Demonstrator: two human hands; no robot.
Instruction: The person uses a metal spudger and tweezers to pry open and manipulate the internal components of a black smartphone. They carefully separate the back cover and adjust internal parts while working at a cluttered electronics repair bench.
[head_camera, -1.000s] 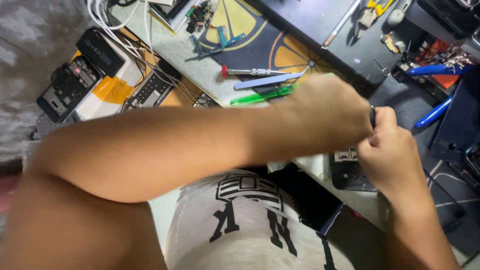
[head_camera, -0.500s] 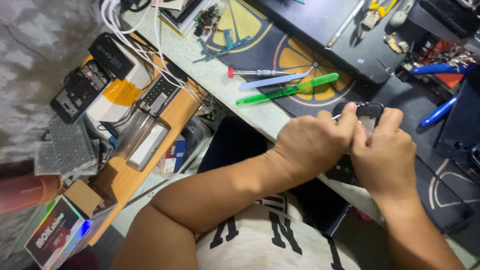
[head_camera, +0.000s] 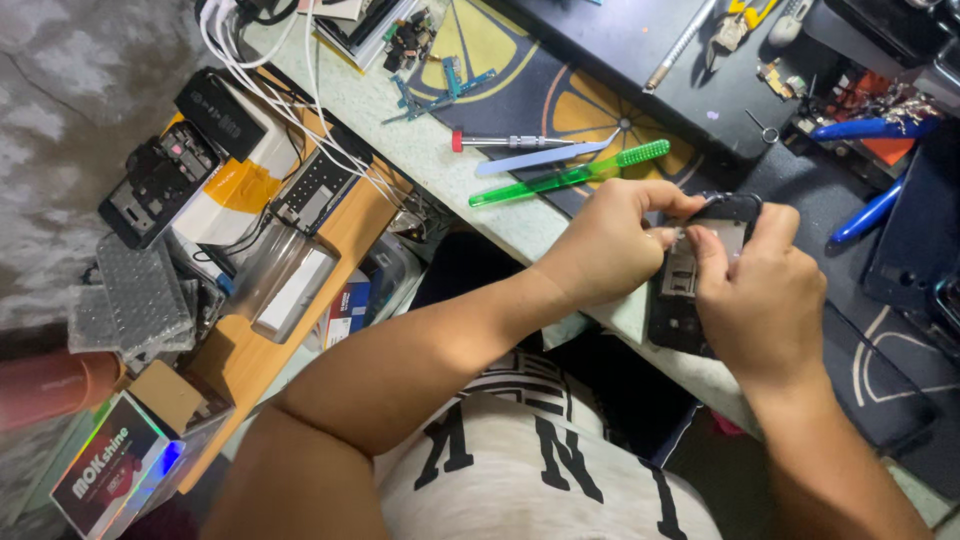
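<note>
opened phone held at bench edge: handling notes

while the phone is gripped by both hands at the near edge of the bench, its back is seen to be off and the inner frame and metal parts are exposed. the left hand is closed around the upper left side of the phone, thumb and forefinger pinched at its top corner. the right hand is wrapped over the right side, with the fingertips pressed onto the exposed interior near the top. whether a small part is pinched between them cannot be told.

the phone is judged to be light, stiff and thin, but fragile once opened: ribbon connectors and small boards could be bent or torn by pressure in the wrong place. a hold by the outer edges of the frame is considered safest, with the interior touched only lightly. the smooth casing is judged likely to slip if held by one corner alone.

just beyond the hands, a green toothbrush, a flat metal pry tool and a red-capped screwdriver are laid on a dark mat with a lemon pattern. blue-handled pliers are noted to the right, well apart from the phone.
</note>
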